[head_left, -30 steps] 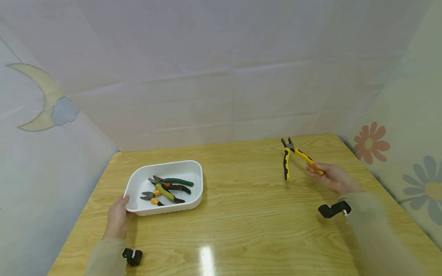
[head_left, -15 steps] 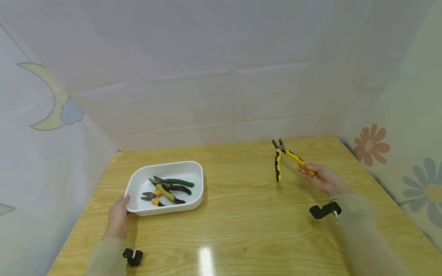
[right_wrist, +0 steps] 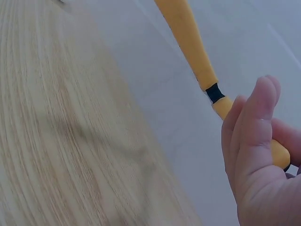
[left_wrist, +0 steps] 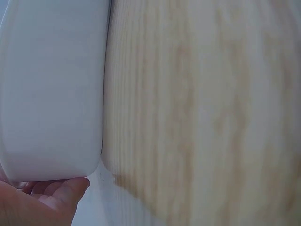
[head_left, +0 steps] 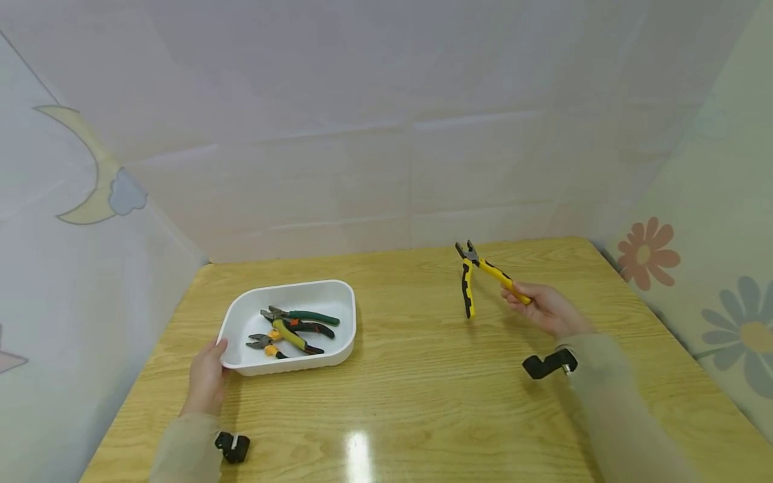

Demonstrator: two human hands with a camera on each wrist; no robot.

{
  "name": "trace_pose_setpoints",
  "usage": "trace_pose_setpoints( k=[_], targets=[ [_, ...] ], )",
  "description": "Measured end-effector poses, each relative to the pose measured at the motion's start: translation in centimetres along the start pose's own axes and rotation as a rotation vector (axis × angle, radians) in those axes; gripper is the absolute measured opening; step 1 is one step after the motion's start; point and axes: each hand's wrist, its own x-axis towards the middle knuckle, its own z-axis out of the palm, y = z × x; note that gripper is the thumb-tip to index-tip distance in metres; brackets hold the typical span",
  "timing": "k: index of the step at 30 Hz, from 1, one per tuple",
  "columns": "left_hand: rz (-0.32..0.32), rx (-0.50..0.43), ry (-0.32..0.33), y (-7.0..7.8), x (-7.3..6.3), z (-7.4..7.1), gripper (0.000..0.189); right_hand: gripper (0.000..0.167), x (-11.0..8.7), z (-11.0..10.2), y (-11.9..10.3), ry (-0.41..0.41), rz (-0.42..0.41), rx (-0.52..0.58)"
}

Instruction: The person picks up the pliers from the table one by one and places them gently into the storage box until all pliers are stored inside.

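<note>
My right hand (head_left: 546,310) pinches the end of one handle of yellow-and-black pliers (head_left: 496,274), raised over the right half of the table. Their jaws point up and away, spread apart, and the other handle hangs down. In the right wrist view, fingers and thumb of the hand (right_wrist: 254,146) curl round the yellow handle (right_wrist: 190,44). At the left, a white tray (head_left: 290,367) is gripped at its near left corner by my left hand (head_left: 207,381), thumb over the rim. The left wrist view has the tray's side wall (left_wrist: 51,94) with fingers against its end.
Inside the tray lie green-handled pliers (head_left: 314,317), black-and-red handles (head_left: 317,329), yellow-green handles (head_left: 290,337) crossing them, and orange-and-black cutters (head_left: 272,351). The wooden table (head_left: 398,402) meets a pale cloth backdrop (head_left: 410,181) behind and at both sides.
My right hand has carried the yellow-and-black pliers steadily leftward, toward the tray. The left hand keeps its grip at the tray corner, and the tray stays in place.
</note>
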Motion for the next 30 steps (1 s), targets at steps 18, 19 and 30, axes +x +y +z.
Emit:
trace_pose_setpoints(
  k=[18,19,30],
  targets=[
    [-0.004,-0.002,-0.027,-0.2,0.3,-0.1,0.058,0.023,1.6,2.1,1.3,-0.008,-0.001,-0.109],
    [-0.004,-0.003,-0.025,-0.2,0.3,-0.1,0.058,0.025,1.7,2.2,1.3,-0.017,0.0,-0.109],
    [0.001,-0.001,-0.005,-0.2,0.4,-0.1,0.058,0.029,2.4,3.5,2.1,-0.026,0.003,-0.11]
  ],
)
